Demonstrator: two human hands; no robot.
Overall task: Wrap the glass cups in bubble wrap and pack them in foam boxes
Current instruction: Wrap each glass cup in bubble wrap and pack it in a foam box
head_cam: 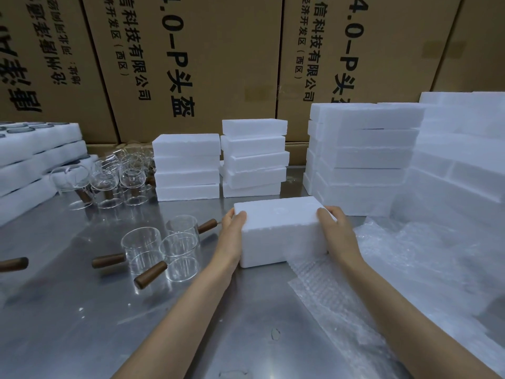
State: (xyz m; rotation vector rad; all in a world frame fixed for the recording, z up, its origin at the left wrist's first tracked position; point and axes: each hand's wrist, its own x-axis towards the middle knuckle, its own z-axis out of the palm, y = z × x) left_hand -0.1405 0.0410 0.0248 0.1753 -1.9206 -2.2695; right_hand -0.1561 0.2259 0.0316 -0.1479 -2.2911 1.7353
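Note:
A closed white foam box (281,231) sits on the steel table (82,324) in front of me. My left hand (232,233) grips its left end with the thumb over the top edge. Gripping the right end is my right hand (337,231), thumb also on top. Three glass cups (159,247) with wooden handles stand just left of the box. Sheets of bubble wrap (355,296) lie to the right, partly under the box's near right corner. I cannot see inside the box.
Two stacks of foam boxes (221,162) stand behind the held box, and larger stacks of foam (382,157) fill the right. More glass cups (109,181) crowd the back left beside foam trays (30,165). Cardboard cartons (207,64) wall off the back.

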